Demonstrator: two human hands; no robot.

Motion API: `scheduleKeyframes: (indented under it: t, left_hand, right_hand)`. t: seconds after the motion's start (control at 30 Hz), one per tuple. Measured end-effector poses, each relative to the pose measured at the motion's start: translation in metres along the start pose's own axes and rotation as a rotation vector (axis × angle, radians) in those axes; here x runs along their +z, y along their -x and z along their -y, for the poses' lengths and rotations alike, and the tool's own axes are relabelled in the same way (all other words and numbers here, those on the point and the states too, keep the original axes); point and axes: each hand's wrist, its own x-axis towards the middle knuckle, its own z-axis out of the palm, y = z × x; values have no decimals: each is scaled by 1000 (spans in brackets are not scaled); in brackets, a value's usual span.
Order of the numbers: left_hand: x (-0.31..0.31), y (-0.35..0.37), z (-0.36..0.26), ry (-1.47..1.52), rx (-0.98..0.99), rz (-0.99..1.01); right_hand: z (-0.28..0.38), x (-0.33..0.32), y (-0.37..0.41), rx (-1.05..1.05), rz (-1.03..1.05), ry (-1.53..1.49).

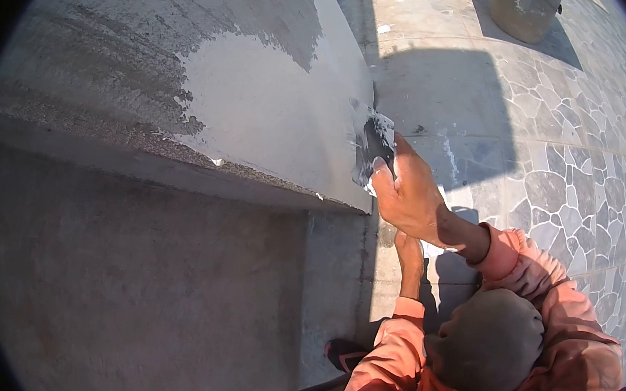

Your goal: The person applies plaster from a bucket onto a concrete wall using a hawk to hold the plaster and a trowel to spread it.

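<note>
Right hand outstretched, scraper against the wall.

1. At the lower left, a broad brown-grey surface, dull and evenly shaded; wall or floor, hard to tell.
2. Along the right, stone paving in irregular grey pieces, with pale joints between them.
3. Left of the stonework, a smoother grey strip of floor, dotted with white spots and, lower down, marked with white smears.
4. Toward the upper right, a grey bucket, streaked with white, upright on the ground.
5. Strong sunlight across the paving; beside the bucket, a dark, sharp-edged shadow, and nearer, a larger blocky shadow over strip and stones alike.
</note>
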Motion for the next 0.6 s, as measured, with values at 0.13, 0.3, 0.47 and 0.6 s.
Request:
scheduleKeyframes:
  t: [0.13,0.3,0.47,0.6]
  left_hand:
    - [2,-2,-1,-53,47,78]
    - [17,14,-26,-9,-22,34]
    - [13,4,-15,1,-22,4]
    - [10,3,-11,-8,-32,-9]
  right_hand:
    - [-44,11,-23,150,-8,137]
    - [-22,26,-20,-49,44,157]
    - [16,41,2,-511,-59,304]
    - [39,41,25,-592,112,235]
